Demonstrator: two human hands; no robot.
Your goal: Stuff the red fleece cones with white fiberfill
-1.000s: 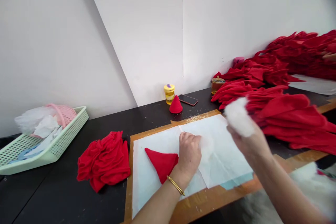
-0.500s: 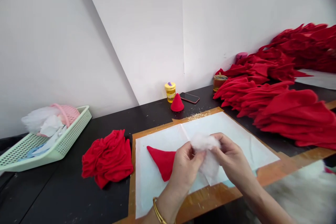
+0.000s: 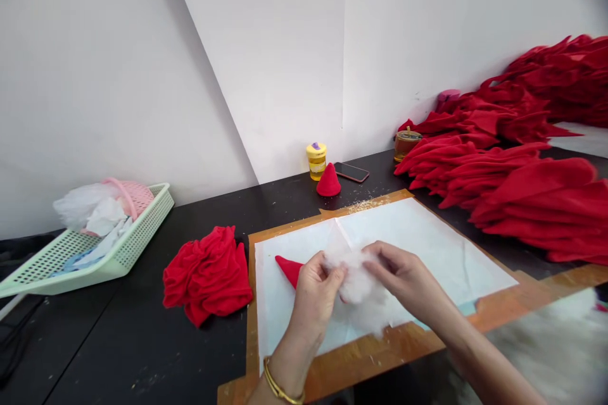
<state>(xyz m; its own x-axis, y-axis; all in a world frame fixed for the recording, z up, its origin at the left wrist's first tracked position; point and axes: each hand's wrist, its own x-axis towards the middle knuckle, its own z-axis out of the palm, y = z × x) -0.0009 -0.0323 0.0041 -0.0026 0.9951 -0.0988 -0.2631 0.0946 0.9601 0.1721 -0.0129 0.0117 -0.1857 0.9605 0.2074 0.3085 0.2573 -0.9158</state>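
Fluffy white stuffing [image 3: 358, 278] is held between my two hands above the white sheet [image 3: 427, 247]. My left hand [image 3: 317, 285], with a gold bangle at the wrist, pinches the tuft from the left. From the right, the fingers of my right hand [image 3: 401, 272] are closed on its edge. Loose wisps hang below. Behind my left hand a red felt cone piece [image 3: 288, 267] lies flat on the sheet, mostly covered by the hand. A finished-looking red cone [image 3: 329, 181] stands upright beyond the sheet.
Crumpled red fabric [image 3: 206, 275] lies to the left, near a green basket [image 3: 118, 259] holding white and pink items. Stacked red pieces [image 3: 513, 183] fill the right side. At the back are a yellow-lidded jar [image 3: 316, 161], a phone [image 3: 351, 171] and an amber jar [image 3: 406, 144]. More white stuffing [image 3: 546, 348] sits lower right.
The stuffing has been pulled and spread out between my hands, with more hanging down. My left hand now covers more of the flat red piece. The view has shifted slightly left.
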